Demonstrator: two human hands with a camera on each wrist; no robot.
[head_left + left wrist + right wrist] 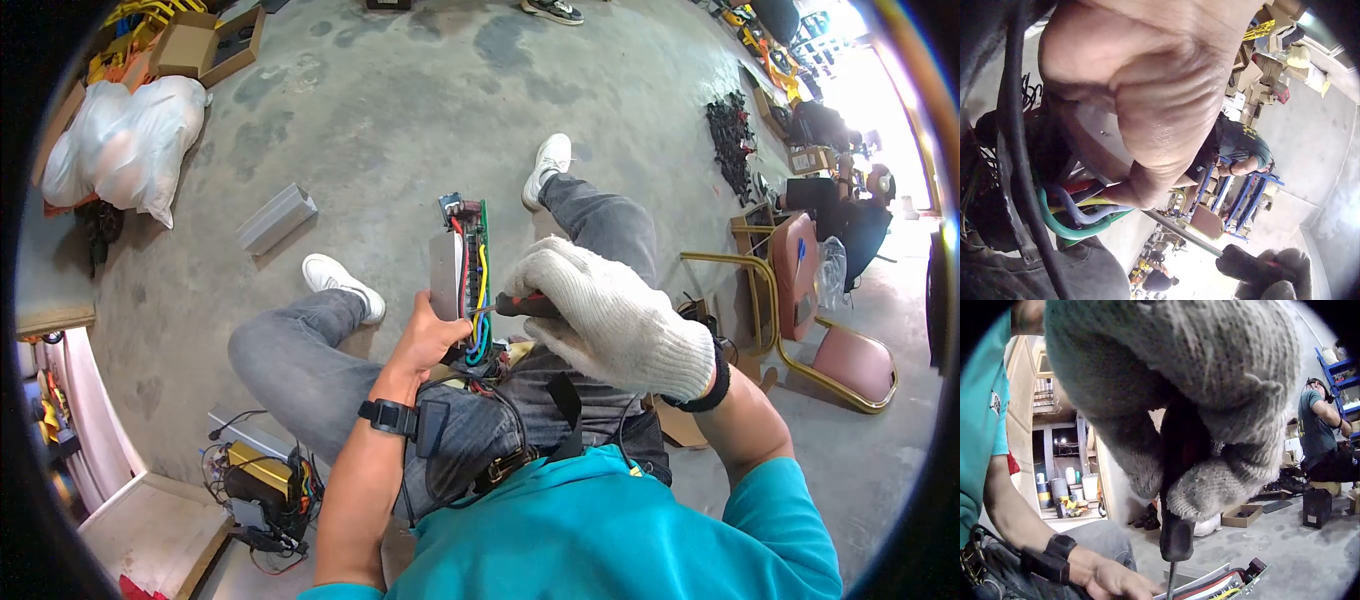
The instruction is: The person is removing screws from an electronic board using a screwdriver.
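Observation:
In the head view, a long electronics unit (473,240) with a green circuit board and a grey metal side plate (442,272) lies over the person's lap. The bare left hand (424,338) grips its near part, thumb beside the red, yellow, blue and green wires (1082,215). A white knitted glove covers the right hand (605,318), whose fingers wrap the dark handle of a screwdriver (1177,540). The metal shaft points left toward the wires, its tip close to the left thumb. In the left wrist view, the palm hides much of the unit.
A grey metal channel (277,218) lies on the concrete floor ahead on the left. Another wired unit (262,480) sits beside the left leg. A pink chair (795,275) lies at right; a white plastic bag (130,145) and an open box (210,50) are far left.

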